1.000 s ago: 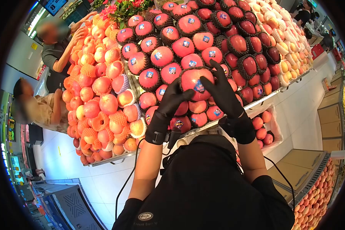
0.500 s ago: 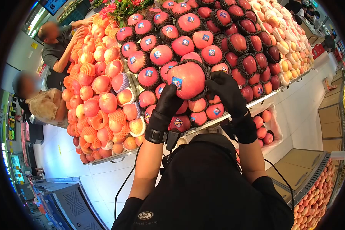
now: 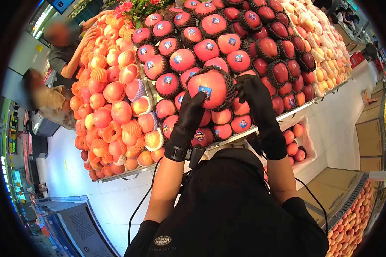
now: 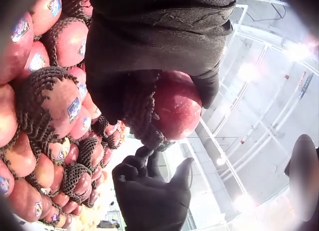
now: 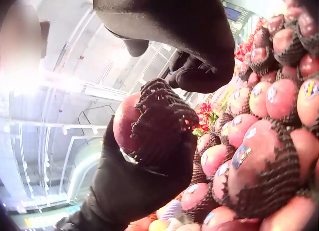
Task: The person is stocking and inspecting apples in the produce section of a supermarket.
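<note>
In the head view, my black-gloved left hand (image 3: 187, 115) holds a large red apple (image 3: 214, 82) above the front of the display, thumb beside its blue sticker (image 3: 205, 91). A dark foam net (image 5: 164, 121) wraps one side of the apple; the other side shows bare skin. The left fingers curl round the fruit in the left wrist view, hiding part of it. My gloved right hand (image 3: 258, 103) is close to the netted side. Its fingers are bent, and the thumb stands apart from them, with nothing between (image 4: 152, 193).
Several netted red apples (image 3: 182, 59) lie in rows below the hands. Paler apples in orange nets (image 3: 113, 92) fill the left section, darker ones (image 3: 278, 73) the right. A metal ledge (image 3: 233, 139) edges the display. Two people stand at the left, and a fruit box (image 3: 306, 137) sits lower right.
The apple has been turned, and the left hand now holds it alone from below. The right hand has drawn back from the fruit's front to beside its netted side.
</note>
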Demonstrator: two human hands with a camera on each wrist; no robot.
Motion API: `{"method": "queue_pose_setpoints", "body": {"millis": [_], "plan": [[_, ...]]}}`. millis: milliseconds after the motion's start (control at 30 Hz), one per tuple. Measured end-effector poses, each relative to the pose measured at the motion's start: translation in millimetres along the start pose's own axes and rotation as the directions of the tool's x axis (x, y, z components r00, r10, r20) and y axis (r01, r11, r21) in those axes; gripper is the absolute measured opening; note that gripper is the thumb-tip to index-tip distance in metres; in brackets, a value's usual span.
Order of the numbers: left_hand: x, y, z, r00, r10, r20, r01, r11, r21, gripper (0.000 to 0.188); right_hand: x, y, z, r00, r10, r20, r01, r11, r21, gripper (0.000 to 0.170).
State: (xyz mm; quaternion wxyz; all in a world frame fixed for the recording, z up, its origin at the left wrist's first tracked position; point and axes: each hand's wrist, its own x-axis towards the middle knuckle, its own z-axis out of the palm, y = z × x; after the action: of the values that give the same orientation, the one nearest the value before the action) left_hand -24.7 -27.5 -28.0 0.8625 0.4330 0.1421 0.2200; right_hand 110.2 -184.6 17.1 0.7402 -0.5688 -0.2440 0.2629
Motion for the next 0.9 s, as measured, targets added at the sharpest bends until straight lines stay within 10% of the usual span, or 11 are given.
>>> {"method": "queue_pose_setpoints", "body": {"millis": [100, 400, 600, 900], "plan": [[-4, 10, 10, 1.0, 0.026, -0.004, -0.025, 0.996, 0.082, 0.05, 0, -4, 10, 0.989, -0.145, 0.003, 0.14, 0.946, -0.291, 0.018], [-5, 12, 22, 0.996, 0.085, -0.032, -0.077, 0.975, 0.21, 0.055, -1, 5, 19, 0.991, -0.122, -0.056, 0.113, 0.983, -0.142, 0.014], [-6, 11, 16, 0.996, 0.069, -0.055, -0.057, 0.979, 0.198, 0.057, -9, 5, 13, 0.979, -0.158, 0.13, 0.198, 0.897, -0.395, 0.013], [-9, 13, 17, 0.996, 0.07, -0.056, -0.051, 0.954, 0.297, 0.061, -11, 21, 14, 0.96, 0.093, 0.263, -0.127, 0.985, 0.114, 0.043]]}}
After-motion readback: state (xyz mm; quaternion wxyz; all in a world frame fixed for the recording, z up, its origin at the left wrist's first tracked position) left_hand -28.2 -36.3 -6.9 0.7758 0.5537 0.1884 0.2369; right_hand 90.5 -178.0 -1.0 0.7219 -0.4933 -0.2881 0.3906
